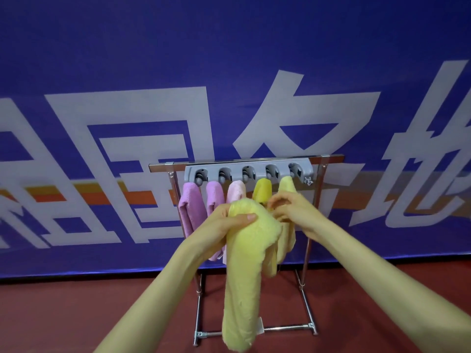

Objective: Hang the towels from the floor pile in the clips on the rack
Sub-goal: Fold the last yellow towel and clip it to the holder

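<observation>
- Behind everything hangs a blue banner [127,59] with big white characters, above a dark red floor [76,314].
- A metal rack [304,261] stands on the floor against the banner, with a grey clip bar [188,171] across its top rail.
- Five towels hang from the clips, left to right: a purple towel [190,207], a second purple towel [214,197], a pink towel [235,192], a bright yellow towel [262,191] and a pale yellow towel [286,188].
- Both my forearms reach forward and meet in front of the rack, just below the clip bar.
- My left hand [224,225] grips the bunched top of a loose yellow towel [244,276], with my thumb [244,217] pressed across its front; the rest hangs straight down in front of the rack's base.
- My right hand [290,210] is palm-down with curled fingers at that towel's upper right edge, just in front of the pale yellow towel; I cannot tell whether it pinches any cloth.
</observation>
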Action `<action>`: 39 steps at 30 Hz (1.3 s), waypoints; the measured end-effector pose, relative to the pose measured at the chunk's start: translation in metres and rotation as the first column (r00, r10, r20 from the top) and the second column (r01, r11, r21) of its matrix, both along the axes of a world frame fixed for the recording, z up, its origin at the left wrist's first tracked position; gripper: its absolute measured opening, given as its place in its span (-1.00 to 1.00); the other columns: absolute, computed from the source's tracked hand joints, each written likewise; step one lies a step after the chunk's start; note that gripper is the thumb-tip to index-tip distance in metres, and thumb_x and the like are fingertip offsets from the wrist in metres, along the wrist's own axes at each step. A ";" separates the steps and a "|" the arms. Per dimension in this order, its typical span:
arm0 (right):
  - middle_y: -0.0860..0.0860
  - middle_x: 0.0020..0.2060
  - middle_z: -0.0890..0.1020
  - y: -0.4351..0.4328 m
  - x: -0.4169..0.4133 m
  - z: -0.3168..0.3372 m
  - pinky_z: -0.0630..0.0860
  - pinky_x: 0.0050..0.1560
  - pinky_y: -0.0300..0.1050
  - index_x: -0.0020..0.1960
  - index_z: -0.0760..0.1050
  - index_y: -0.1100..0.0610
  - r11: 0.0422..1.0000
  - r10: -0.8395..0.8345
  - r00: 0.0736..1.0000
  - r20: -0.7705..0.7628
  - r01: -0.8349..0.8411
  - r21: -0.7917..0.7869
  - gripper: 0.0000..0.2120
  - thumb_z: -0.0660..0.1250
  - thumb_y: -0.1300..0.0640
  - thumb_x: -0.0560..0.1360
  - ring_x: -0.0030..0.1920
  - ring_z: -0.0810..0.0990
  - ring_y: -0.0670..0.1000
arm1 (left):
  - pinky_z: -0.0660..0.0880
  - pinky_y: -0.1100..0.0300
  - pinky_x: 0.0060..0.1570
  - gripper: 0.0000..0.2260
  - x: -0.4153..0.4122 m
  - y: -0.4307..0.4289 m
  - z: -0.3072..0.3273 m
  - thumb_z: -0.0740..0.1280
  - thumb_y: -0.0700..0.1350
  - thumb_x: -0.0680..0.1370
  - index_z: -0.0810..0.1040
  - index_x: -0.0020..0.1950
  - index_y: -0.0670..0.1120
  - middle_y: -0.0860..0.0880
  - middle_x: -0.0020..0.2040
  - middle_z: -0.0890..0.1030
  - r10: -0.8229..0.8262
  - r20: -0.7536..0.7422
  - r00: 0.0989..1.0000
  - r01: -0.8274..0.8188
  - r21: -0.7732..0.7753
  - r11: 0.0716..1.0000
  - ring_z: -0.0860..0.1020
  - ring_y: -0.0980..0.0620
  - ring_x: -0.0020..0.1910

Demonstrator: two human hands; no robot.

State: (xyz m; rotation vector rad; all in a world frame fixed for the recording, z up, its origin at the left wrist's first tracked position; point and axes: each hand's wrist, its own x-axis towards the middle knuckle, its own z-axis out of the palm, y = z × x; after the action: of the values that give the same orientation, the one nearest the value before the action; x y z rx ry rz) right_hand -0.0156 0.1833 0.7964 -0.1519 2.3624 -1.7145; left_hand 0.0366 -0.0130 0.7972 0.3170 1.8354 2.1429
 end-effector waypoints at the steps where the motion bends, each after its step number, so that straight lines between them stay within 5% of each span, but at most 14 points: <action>1: 0.09 -0.05 0.59 0.001 0.003 -0.003 0.48 -0.11 -0.27 0.09 0.55 0.27 0.999 0.048 0.999 0.006 -0.047 -0.010 -0.74 0.26 0.43 0.44 -0.05 0.57 -0.06 | 0.55 0.28 -0.27 -0.92 0.000 0.002 0.003 0.37 -0.19 0.46 0.66 -0.15 -0.12 -0.04 -0.25 0.69 -0.037 -0.003 0.999 0.037 -0.004 0.999 0.66 0.07 -0.25; 3: 0.04 -0.11 0.63 0.001 0.012 -0.004 0.48 -0.17 -0.37 0.13 0.57 0.25 0.987 0.140 0.990 0.036 -0.136 -0.090 -0.74 0.20 0.39 0.51 -0.17 0.59 -0.20 | 0.53 0.34 -0.29 -0.92 0.000 0.004 0.005 0.34 -0.24 0.52 0.63 -0.05 -0.15 0.00 -0.25 0.69 -0.102 0.008 0.995 0.103 -0.038 0.994 0.65 0.12 -0.25; 6: 0.18 0.02 0.65 -0.002 0.019 -0.010 0.51 0.09 -0.14 0.16 0.57 0.22 0.954 0.227 0.970 0.083 -0.204 -0.220 -0.71 0.14 0.34 0.56 0.02 0.62 0.01 | 0.54 0.29 -0.12 -0.79 -0.002 0.007 0.004 0.34 -0.22 0.52 0.58 0.13 -0.25 -0.04 -0.10 0.69 -0.187 0.039 0.982 0.190 -0.095 0.977 0.65 0.06 -0.09; 12: 0.09 -0.22 0.66 -0.001 0.030 -0.029 0.55 -0.15 -0.22 -0.01 0.61 0.20 0.904 0.295 0.920 0.257 -0.181 -0.388 -0.74 0.13 0.23 0.59 -0.18 0.65 -0.05 | 0.52 0.23 -0.03 -0.90 -0.004 0.015 -0.002 0.39 -0.13 0.47 0.67 -0.06 -0.08 0.00 -0.12 0.68 -0.285 0.097 0.954 0.299 -0.193 0.935 0.62 0.06 -0.08; 15: 0.32 0.08 0.58 0.008 0.022 -0.039 0.52 0.13 0.09 0.18 0.52 0.35 0.922 0.252 0.927 0.279 -0.142 -0.360 -0.57 0.33 0.07 0.43 0.11 0.60 0.16 | 0.43 0.07 0.03 -0.86 -0.009 0.019 -0.004 0.45 -0.03 0.40 0.65 -0.12 -0.07 -0.07 -0.12 0.62 -0.301 0.107 0.948 0.318 -0.226 0.921 0.55 -0.06 -0.05; 17: 0.31 0.22 0.49 0.022 0.016 -0.038 0.56 0.06 0.05 0.25 0.45 0.33 0.929 0.192 0.932 0.306 -0.072 -0.363 -0.35 0.44 0.01 0.27 0.16 0.56 0.15 | 0.35 0.00 0.00 -0.82 -0.016 0.022 -0.007 0.48 -0.01 0.39 0.61 -0.18 -0.11 -0.16 -0.13 0.55 -0.295 0.103 0.950 0.311 -0.235 0.921 0.47 -0.15 -0.06; 19: 0.19 -0.02 0.62 0.036 0.012 -0.029 0.54 -0.06 -0.06 0.02 0.58 0.26 0.890 0.232 0.916 0.327 -0.065 -0.451 -0.68 0.30 0.03 0.44 -0.05 0.62 0.05 | 0.36 0.05 -0.04 -0.67 -0.023 0.029 -0.010 0.51 0.02 0.38 0.57 -0.09 -0.23 -0.21 -0.09 0.52 -0.289 0.100 0.952 0.305 -0.233 0.923 0.44 -0.18 -0.04; 21: 0.12 -0.12 0.68 0.055 0.011 -0.017 0.54 -0.03 0.00 -0.07 0.65 0.17 0.852 0.333 0.880 0.339 -0.127 -0.508 -0.70 0.23 0.01 0.53 -0.10 0.66 0.07 | 0.44 0.07 0.04 -0.59 -0.031 0.037 -0.014 0.47 -0.04 0.43 0.55 0.08 -0.34 -0.24 0.00 0.56 -0.292 0.114 0.950 0.311 -0.222 0.924 0.48 -0.19 0.04; 25: 0.11 -0.11 0.71 0.082 0.005 -0.013 0.59 -0.10 -0.10 -0.07 0.69 0.16 0.834 0.463 0.843 0.275 -0.310 -0.456 -0.82 0.38 0.16 0.38 -0.06 0.68 0.06 | 0.35 -0.08 0.25 -0.49 -0.046 0.051 -0.023 0.40 -0.08 0.47 0.43 0.23 -0.43 -0.28 0.13 0.52 -0.297 0.118 0.947 0.316 -0.209 0.925 0.47 -0.20 0.14; 30: 0.22 -0.03 0.67 0.106 -0.003 -0.018 0.62 -0.11 -0.08 0.10 0.62 0.27 0.767 0.486 0.837 0.251 -0.271 -0.581 -0.57 0.45 0.28 0.23 -0.04 0.67 0.13 | 0.53 0.21 -0.01 -0.79 -0.061 0.073 -0.032 0.35 -0.10 0.51 0.63 0.04 -0.20 -0.09 -0.08 0.66 -0.237 0.134 0.962 0.260 -0.192 0.946 0.61 0.01 -0.07; 35: 0.27 0.07 0.61 0.126 -0.015 -0.024 0.62 -0.04 -0.04 0.22 0.53 0.27 0.734 0.442 0.871 0.215 -0.213 -0.645 -0.34 0.60 0.21 0.14 0.01 0.64 0.15 | 0.54 0.28 -0.15 -0.81 -0.071 0.098 -0.042 0.36 -0.05 0.52 0.63 -0.01 -0.16 -0.03 -0.17 0.69 -0.176 0.140 0.974 0.189 -0.089 0.978 0.64 0.09 -0.18; 39: 0.16 0.00 0.66 0.139 -0.027 -0.018 0.62 -0.07 -0.11 0.19 0.53 0.18 0.747 0.358 0.913 0.194 -0.155 -0.647 -0.56 0.39 0.27 0.30 -0.03 0.66 0.08 | 0.55 0.29 -0.20 -0.80 -0.081 0.117 -0.051 0.25 -0.11 0.58 0.63 0.03 -0.15 -0.03 -0.17 0.70 -0.124 0.194 0.973 0.131 -0.023 0.991 0.65 0.11 -0.21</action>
State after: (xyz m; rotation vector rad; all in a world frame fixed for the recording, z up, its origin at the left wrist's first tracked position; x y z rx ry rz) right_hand -0.0430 0.3220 0.7786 -0.2798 1.4023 -2.1174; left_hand -0.0449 0.1038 0.7458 0.2049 1.6956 1.9777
